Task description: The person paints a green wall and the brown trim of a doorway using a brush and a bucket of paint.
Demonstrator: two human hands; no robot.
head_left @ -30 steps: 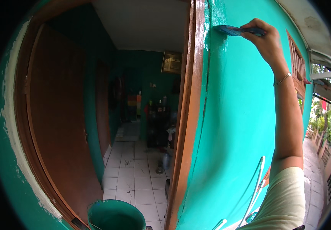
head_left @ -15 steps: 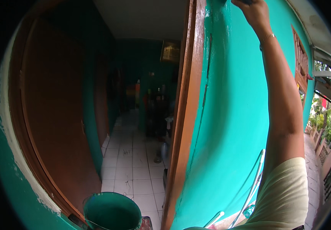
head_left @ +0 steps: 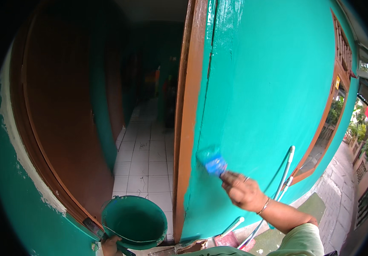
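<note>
My right hand (head_left: pixel 244 193) grips the handle of a wide paintbrush (head_left: pixel 214 163) with a blue-smeared body. Its bristles press on the turquoise wall (head_left: pixel 273 98), a little right of the brown door frame (head_left: pixel 187 128). A bracelet circles that wrist. At the lower edge my left hand (head_left: pixel 110 246), partly cut off, is closed around a flat-bladed tool (head_left: pixel 93 227) with a dark blade, seemingly a scraper. Against this hand is a green bucket (head_left: pixel 156 237) with a thin wire handle and green paint on its inside; whether the hand also holds the bucket, I cannot tell.
Through the doorway lie white floor tiles (head_left: pixel 143 149) and a brown door (head_left: pixel 60 115). White pipes (head_left: pixel 287 170) stand out by the wall's foot. A dark crack runs down beside the frame. Further right are a brown-framed window (head_left: pixel 329 115) and a paved path (head_left: pixel 337 175).
My right hand has come down from the top of the wall to its lower part, bringing the brush into full view. My left hand has appeared beside the bucket. The view has shifted right and down.
</note>
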